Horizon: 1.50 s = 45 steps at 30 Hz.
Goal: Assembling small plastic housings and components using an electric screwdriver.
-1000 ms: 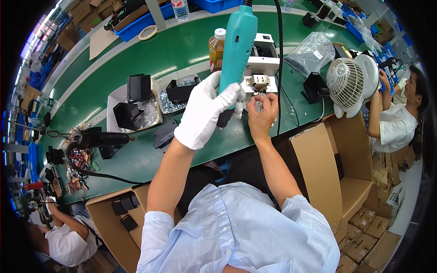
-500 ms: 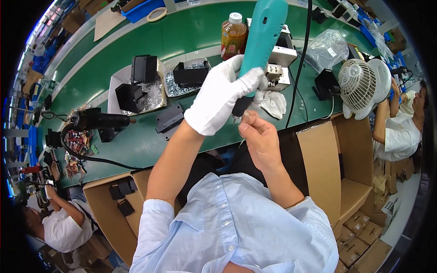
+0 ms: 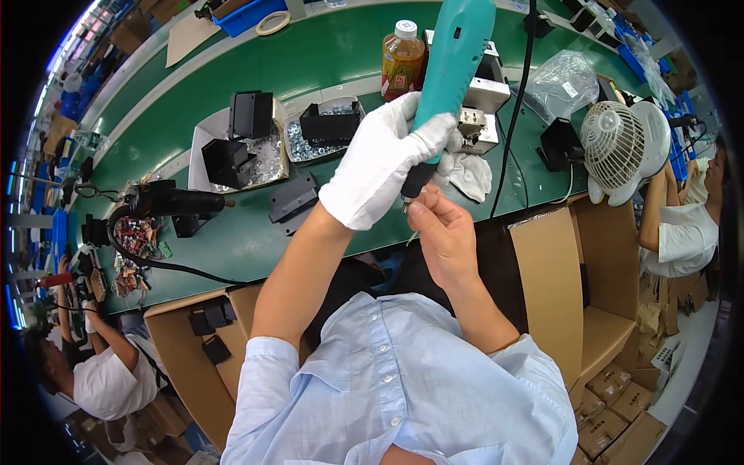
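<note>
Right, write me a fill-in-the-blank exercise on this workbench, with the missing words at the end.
1. Unlike the right hand, the left hand wears a white ____.
2. Of the two hands, the teal tool is gripped by the ____ one.
3. The fan stands on the person's ____ side.
4. The bench top is coloured ____.

Missing words: glove; left; right; green.
</note>
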Each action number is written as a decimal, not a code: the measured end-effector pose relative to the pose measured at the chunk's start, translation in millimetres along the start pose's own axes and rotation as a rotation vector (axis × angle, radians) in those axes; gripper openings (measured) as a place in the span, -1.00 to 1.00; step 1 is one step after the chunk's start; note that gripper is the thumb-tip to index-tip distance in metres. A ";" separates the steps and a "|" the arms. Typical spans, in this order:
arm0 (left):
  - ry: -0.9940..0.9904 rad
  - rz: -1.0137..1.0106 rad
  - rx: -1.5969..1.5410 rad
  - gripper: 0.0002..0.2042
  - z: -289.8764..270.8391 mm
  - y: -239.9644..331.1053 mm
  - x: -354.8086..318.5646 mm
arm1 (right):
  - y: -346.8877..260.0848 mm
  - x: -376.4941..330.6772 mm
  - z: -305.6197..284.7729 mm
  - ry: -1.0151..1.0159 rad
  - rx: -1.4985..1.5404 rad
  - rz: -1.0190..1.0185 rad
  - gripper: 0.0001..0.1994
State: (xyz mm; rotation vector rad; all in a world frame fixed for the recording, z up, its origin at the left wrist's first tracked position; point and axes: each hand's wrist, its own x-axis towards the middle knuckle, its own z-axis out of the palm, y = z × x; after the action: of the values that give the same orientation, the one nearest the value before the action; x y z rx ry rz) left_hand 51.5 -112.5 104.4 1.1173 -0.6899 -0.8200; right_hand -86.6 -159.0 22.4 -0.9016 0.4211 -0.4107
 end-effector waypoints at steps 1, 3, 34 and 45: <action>0.000 -0.006 0.002 -0.71 0.1 0.0 0.2 | 0.1 -0.7 -0.1 0.002 0.011 -0.021 -0.92; 0.001 -0.013 0.003 -0.71 0.3 -0.1 0.2 | 0.6 -1.6 -0.3 0.004 0.023 -0.041 -0.92; -0.022 -0.018 -0.098 -0.73 7.4 2.7 -4.5 | 12.0 -8.5 7.2 0.016 -0.088 -0.210 -0.88; -0.084 -0.038 -0.219 -0.70 1.5 1.7 -3.2 | 8.3 -10.5 4.4 -0.023 -0.044 -0.188 -0.84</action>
State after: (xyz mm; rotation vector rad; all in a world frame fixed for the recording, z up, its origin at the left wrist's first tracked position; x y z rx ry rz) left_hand 48.9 -110.2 106.3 0.9046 -0.6330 -0.9555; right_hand -91.8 -146.2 20.0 -0.9913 0.3266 -0.5641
